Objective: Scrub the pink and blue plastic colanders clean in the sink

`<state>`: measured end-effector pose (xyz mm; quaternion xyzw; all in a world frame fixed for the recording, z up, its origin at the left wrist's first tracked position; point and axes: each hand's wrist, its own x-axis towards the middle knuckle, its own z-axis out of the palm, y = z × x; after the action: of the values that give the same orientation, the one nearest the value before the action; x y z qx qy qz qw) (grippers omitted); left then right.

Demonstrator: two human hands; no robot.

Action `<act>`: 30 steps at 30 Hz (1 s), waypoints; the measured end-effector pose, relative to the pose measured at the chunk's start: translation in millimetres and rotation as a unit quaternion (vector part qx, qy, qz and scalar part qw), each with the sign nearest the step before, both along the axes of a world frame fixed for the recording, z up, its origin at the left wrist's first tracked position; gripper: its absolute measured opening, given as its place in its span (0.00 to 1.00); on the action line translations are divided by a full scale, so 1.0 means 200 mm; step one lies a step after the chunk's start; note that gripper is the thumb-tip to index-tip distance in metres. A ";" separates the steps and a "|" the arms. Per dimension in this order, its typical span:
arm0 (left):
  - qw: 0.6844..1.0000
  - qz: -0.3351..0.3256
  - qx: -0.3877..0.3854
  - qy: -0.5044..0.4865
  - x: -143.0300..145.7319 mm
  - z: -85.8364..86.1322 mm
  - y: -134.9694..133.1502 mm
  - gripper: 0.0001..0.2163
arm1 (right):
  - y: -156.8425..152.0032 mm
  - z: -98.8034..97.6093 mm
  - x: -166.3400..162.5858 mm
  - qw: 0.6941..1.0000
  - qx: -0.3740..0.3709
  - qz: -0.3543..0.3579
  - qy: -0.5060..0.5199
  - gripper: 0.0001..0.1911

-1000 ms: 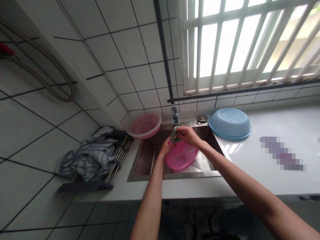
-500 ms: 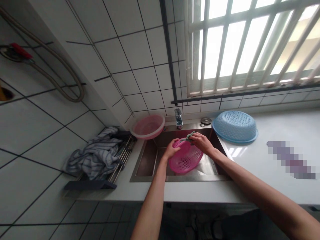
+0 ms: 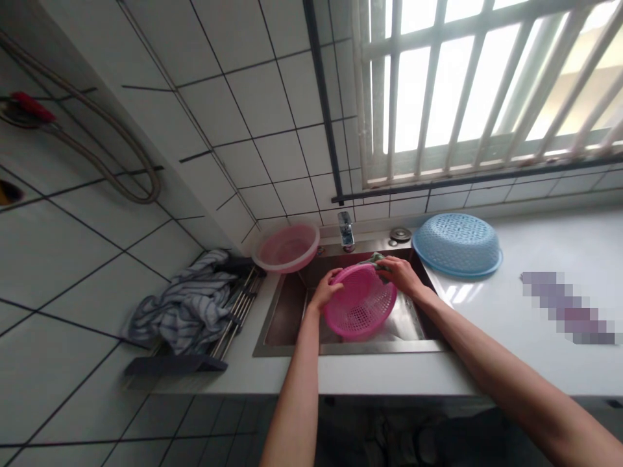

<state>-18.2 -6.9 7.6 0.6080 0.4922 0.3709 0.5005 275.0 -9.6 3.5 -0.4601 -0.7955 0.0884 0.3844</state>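
Observation:
A pink plastic colander (image 3: 360, 308) is tilted toward me over the steel sink (image 3: 282, 318). My left hand (image 3: 326, 290) is closed on its left rim, thumb on the inner side. At the upper right rim, my right hand (image 3: 400, 275) is closed on a green cloth (image 3: 377, 258) and presses it against the colander. Part of the cloth is hidden behind the rim and under the fingers. Behind the colander stands the chrome faucet (image 3: 346, 228).
A pink basin (image 3: 287, 248) rests at the sink's back left corner. An upturned blue basket (image 3: 457, 245) and a metal drain cover (image 3: 400, 235) are on the right. A striped cloth (image 3: 189, 305) lies on a rack (image 3: 238, 311) at the left. Barred window behind.
My right hand has moved slightly right along the rim with the green cloth. The colander has turned a little to face me more, and my left hand has shifted slightly left with it.

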 end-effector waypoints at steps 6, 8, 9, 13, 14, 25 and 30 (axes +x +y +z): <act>0.999 -0.036 -0.008 -0.010 0.05 -0.03 -0.03 0.25 | -0.08 0.04 -0.14 0.996 0.052 0.052 -0.052 0.18; 0.999 -0.049 -0.003 -0.021 0.06 -0.04 -0.02 0.25 | -0.10 0.04 -0.21 0.990 0.051 0.106 -0.074 0.20; 0.998 -0.051 0.001 -0.022 0.06 -0.04 -0.02 0.26 | -0.10 0.03 -0.22 0.988 0.047 0.124 -0.082 0.21; 0.999 -0.013 0.029 0.026 0.03 -0.03 -0.01 0.27 | -0.03 -0.01 -0.18 0.992 0.026 0.086 -0.085 0.18; 0.998 0.003 0.034 0.047 0.03 -0.02 -0.01 0.27 | -0.01 -0.02 -0.16 0.995 0.014 0.059 -0.081 0.16; 0.944 0.114 0.196 0.238 0.17 0.08 -0.12 0.20 | -0.01 -0.02 -0.19 0.998 0.018 -0.045 -0.048 0.14; 0.937 0.178 0.141 0.266 0.11 0.09 -0.11 0.19 | 0.00 -0.02 -0.12 1.000 0.019 -0.015 0.017 0.20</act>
<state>4.3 -27.9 26.4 0.6513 0.6502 0.3440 0.1864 250.3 -10.4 -0.5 -0.4632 -0.7836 0.0755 0.4072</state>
